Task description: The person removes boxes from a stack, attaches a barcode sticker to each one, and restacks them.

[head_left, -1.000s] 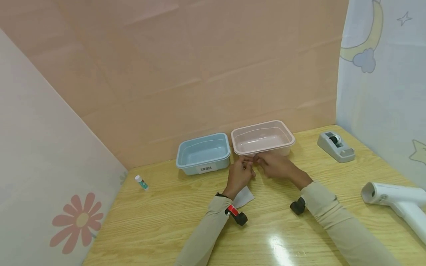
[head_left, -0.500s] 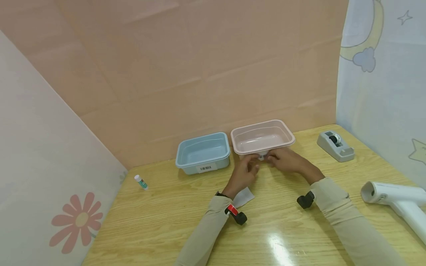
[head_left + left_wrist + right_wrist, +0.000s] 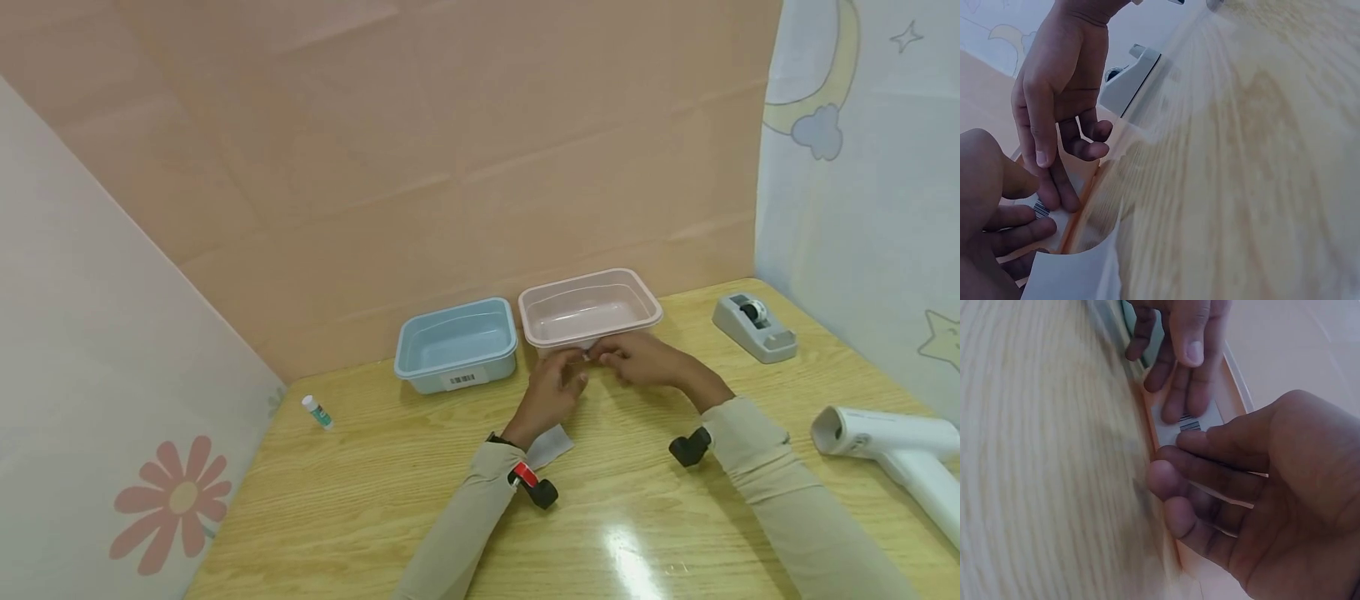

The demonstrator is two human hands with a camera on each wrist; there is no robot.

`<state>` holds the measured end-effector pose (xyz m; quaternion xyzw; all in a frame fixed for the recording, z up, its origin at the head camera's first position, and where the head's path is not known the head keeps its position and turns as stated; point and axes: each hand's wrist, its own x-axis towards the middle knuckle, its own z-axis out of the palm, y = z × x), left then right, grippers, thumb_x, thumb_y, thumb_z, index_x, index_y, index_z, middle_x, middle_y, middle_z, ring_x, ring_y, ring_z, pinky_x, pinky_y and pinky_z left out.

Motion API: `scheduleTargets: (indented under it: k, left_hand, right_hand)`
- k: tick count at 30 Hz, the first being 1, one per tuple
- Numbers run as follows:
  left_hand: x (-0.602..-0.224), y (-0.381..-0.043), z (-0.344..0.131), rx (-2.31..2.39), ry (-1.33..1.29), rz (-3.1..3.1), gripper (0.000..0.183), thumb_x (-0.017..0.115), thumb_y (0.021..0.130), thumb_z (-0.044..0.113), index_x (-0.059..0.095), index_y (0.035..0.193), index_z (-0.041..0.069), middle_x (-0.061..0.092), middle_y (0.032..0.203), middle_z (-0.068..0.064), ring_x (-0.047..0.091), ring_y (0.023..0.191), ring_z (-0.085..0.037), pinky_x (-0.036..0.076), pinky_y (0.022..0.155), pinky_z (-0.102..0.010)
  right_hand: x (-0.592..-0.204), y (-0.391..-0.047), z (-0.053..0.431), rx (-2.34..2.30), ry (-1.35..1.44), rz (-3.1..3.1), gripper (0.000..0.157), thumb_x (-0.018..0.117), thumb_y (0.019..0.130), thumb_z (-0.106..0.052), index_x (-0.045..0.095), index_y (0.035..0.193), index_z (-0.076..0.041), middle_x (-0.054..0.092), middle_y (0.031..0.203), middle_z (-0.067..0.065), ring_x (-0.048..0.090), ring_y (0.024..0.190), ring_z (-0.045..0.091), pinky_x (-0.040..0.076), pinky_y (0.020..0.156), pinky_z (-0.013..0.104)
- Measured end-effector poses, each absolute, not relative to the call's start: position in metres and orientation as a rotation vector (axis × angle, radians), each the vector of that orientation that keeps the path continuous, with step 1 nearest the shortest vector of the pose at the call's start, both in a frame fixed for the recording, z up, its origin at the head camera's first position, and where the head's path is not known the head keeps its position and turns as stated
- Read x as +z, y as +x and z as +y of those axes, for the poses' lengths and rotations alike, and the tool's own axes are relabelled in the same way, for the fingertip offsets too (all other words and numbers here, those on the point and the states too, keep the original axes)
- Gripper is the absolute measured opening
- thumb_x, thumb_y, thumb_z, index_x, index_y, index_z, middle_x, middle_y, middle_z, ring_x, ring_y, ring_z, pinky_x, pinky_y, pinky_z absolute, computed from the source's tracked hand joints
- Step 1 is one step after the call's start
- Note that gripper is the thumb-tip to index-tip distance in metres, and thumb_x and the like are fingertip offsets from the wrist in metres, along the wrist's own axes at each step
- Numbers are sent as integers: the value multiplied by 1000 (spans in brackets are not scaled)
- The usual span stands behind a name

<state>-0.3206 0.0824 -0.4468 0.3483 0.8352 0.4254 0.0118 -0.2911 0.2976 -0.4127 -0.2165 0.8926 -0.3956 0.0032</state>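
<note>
A white barcode label (image 3: 1190, 427) lies against the front wall of the pink plastic bin (image 3: 534, 325). With its fingertips my left hand (image 3: 549, 393) presses one part of that label. From the other side my right hand (image 3: 639, 358) touches the label, its fingers lying flat along the wall. Both sets of fingertips nearly meet over the barcode, so most of the label is hidden in the head view. Beneath my left wrist a piece of white paper (image 3: 551, 446) lies on the table.
Left of the pink bin stands a blue bin (image 3: 457, 337) bearing its own barcode label (image 3: 463, 378). A glue stick (image 3: 317, 412) lies at the far left. On the right are a grey tape dispenser (image 3: 756, 325) and a white handheld scanner-like device (image 3: 892, 437).
My right hand slid rightward along the label, uncovering the barcode, then came slightly back left over it. My left fingers shifted a little to the right along the bin wall.
</note>
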Motion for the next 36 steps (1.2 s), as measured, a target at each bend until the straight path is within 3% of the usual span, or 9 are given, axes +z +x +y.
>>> scheduleTargets:
  k: [3, 10, 16, 23, 32, 36]
  left_hand:
    - [-446, -319, 83, 1285, 1036, 2662, 41, 58, 103, 21, 54, 142, 10, 53, 143, -1, 38, 134, -20, 33, 110, -43]
    - [-446, -317, 84, 1274, 987, 2683, 38, 58, 103, 21, 58, 139, 7, 57, 140, -4, 40, 133, -23, 29, 110, -50]
    - [-447, -316, 83, 1237, 999, 2678, 40, 57, 103, 21, 56, 142, 13, 56, 142, 3, 41, 131, -21, 29, 109, -49]
    - [-447, -317, 84, 1255, 980, 2666, 40, 57, 103, 23, 56, 142, 15, 56, 140, 5, 40, 131, -20, 31, 109, -46]
    - [-448, -319, 85, 1329, 919, 2674, 35, 58, 102, 20, 60, 136, 10, 59, 137, -1, 42, 127, -21, 38, 105, -43]
    - [-450, -319, 84, 1352, 918, 2677, 34, 58, 102, 18, 61, 135, 9, 60, 137, -2, 43, 128, -23, 37, 106, -43]
  right_hand:
    - [-410, -288, 300, -1275, -629, 2745, 25, 49, 104, -3, 62, 121, 10, 65, 97, 18, 61, 63, 24, 50, 56, 30]
    - [-407, -284, 305, -1291, -589, 2697, 27, 48, 104, -2, 61, 123, 11, 61, 85, 16, 58, 59, 23, 46, 50, 28]
    - [-416, -292, 300, -1312, -725, 2685, 26, 48, 102, 3, 62, 122, 12, 63, 97, 20, 57, 56, 22, 45, 49, 26]
    - [-415, -292, 293, -1204, -746, 2725, 27, 49, 102, 2, 62, 124, 10, 62, 71, 12, 57, 53, 21, 44, 49, 26]
    - [-409, -289, 298, -1276, -623, 2717, 26, 47, 104, 0, 61, 124, 8, 61, 88, 19, 58, 59, 25, 47, 52, 28]
    - [-408, -286, 303, -1319, -559, 2695, 27, 47, 105, -4, 60, 126, 9, 63, 108, 24, 59, 61, 27, 50, 55, 33]
